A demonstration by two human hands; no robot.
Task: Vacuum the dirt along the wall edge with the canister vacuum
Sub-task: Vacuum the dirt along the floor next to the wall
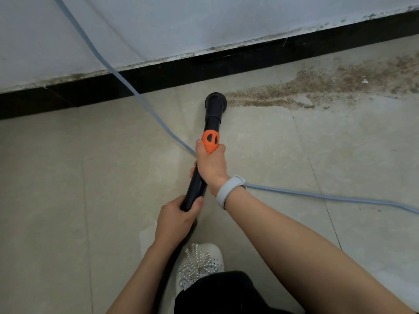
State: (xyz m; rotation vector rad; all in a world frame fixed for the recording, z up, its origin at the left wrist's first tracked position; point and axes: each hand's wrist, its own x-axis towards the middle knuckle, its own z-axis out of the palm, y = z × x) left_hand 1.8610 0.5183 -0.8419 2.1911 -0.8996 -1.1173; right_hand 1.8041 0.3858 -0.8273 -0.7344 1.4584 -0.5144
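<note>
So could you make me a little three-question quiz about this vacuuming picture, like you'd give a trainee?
1. True or false: the vacuum nozzle sits at the left end of the dirt patch.
2. Which hand grips the wand by its orange collar? A) left hand B) right hand C) neither
3. Fill in: the light blue cable passes ____ the wand, running from the wall side across the floor.

Key
1. True; the dirt spreads rightward from the nozzle, along the black baseboard.
2. B; the left hand holds the black tube lower down.
3. Under (behind it, as seen from above).
</note>
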